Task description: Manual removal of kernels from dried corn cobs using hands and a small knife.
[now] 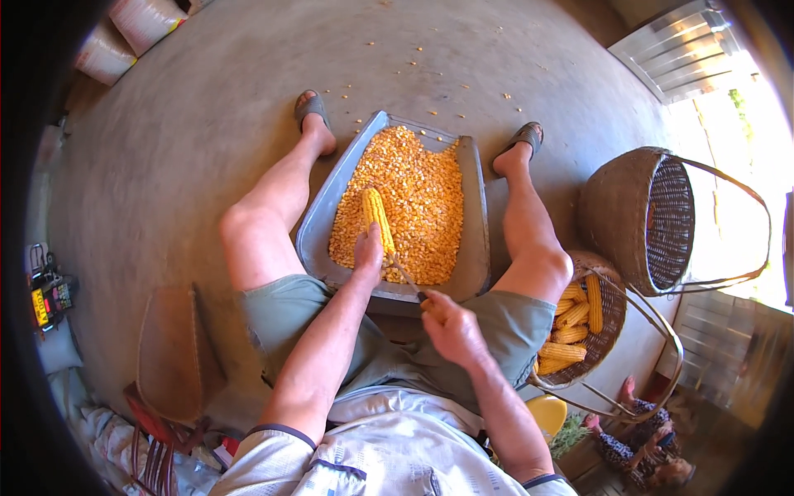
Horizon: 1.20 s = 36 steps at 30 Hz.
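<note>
My left hand (pixel 368 253) grips a yellow ear of corn (pixel 376 214) over the tray, with the ear pointing away from me. In my right hand (pixel 453 327) is a thin metal-shafted tool (pixel 406 274) with a dark handle, probably a screwdriver. Its tip meets the near end of the ear; the exact contact is too small to tell. Below lies a heap of loose corn kernels (pixel 412 186), filling much of a grey scoop-shaped tray (pixel 476 248) on the floor between my legs.
Beside my right knee stands a woven basket (pixel 611 322) with several ears of corn (pixel 569 316). Another handled basket (pixel 611 217) lies tipped beyond it. Scattered kernels dot the concrete floor (pixel 248 93). White sacks (pixel 146 25) stand far left; a person (pixel 651 443) is at lower right.
</note>
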Each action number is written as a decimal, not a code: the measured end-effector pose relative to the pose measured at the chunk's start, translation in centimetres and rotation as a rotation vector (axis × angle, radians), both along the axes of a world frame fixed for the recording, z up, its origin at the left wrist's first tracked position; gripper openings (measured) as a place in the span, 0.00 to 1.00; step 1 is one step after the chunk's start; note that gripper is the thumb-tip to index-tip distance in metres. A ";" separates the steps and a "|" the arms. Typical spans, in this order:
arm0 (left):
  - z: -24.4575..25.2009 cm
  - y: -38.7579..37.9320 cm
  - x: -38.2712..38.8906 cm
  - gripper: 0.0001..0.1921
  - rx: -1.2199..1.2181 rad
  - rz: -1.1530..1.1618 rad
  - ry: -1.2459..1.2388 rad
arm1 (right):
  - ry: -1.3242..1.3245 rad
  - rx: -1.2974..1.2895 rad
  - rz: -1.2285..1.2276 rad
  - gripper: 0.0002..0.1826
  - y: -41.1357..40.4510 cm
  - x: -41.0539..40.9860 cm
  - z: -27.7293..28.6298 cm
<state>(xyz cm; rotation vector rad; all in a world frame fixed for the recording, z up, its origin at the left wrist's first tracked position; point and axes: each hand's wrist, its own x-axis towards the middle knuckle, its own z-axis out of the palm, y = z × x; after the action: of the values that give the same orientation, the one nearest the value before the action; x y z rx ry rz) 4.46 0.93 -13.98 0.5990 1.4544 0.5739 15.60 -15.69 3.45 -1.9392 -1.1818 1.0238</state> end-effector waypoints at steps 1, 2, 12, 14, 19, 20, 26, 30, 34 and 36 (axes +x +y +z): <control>0.0 0.2 -0.2 0.29 -0.017 -0.062 0.035 | -0.074 -0.002 0.073 0.21 0.5 1.6 0.5; 0.7 0.0 0.5 0.30 0.001 -0.063 0.025 | -0.155 -0.022 0.125 0.21 0.8 2.9 1.1; 2.0 0.4 0.5 0.22 -0.280 0.123 -0.324 | -0.172 -0.008 -0.006 0.20 -0.2 0.9 2.6; 2.2 0.4 0.2 0.19 -0.323 0.148 -0.402 | -0.051 0.046 -0.145 0.18 0.1 0.0 1.9; 0.1 -1.2 0.1 0.22 -0.319 0.159 -0.432 | 0.161 -0.116 -0.328 0.17 5.3 -0.7 -2.8; -0.6 -1.5 -0.1 0.24 -0.286 0.185 -0.461 | 0.071 -0.168 -0.266 0.19 6.7 -0.7 -3.8; 2.1 -1.5 0.7 0.27 -0.316 0.188 -0.382 | -0.041 -0.226 -0.209 0.26 10.0 -0.9 -8.3; 3.4 -1.0 1.3 0.26 -0.381 0.143 -0.338 | 0.224 -0.246 -0.264 0.22 9.2 0.0 -11.2; 1.3 -1.2 0.7 0.26 -0.351 0.216 -0.468 | -0.098 -0.102 -0.195 0.20 8.9 -0.1 -9.2; 1.8 -0.9 1.1 0.23 -0.386 0.258 -0.514 | -0.145 -0.086 -0.203 0.20 8.0 0.5 -7.5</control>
<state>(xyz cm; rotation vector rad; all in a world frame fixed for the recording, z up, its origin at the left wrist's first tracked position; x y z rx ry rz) 5.55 0.03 -12.18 -0.0481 1.1112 0.5748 16.06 -7.67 -4.02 -2.1819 -1.0058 0.8522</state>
